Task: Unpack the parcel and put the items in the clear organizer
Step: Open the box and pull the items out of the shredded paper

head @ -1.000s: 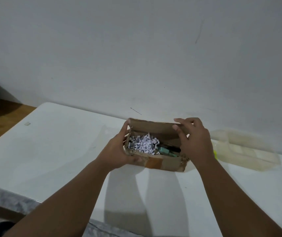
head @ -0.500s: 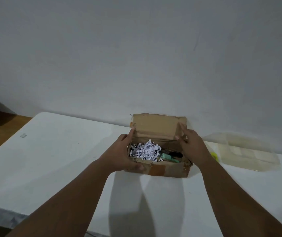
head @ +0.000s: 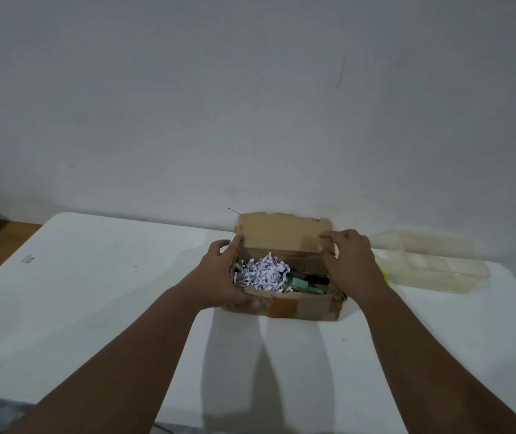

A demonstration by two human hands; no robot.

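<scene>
The parcel stands on the surface near its far edge, close to the wall. Its lid flap stands up at the far side. Inside, shredded paper fills the left part and a few items lie in the right part. The clear organizer lies to the right of the parcel, toward the far right corner. The left hand is at the parcel's left end, the right hand at its right end.

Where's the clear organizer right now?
In the head view, the clear plastic organizer sits on the white table at the far right against the wall, just right of the open brown cardboard box and the right hand.
</scene>
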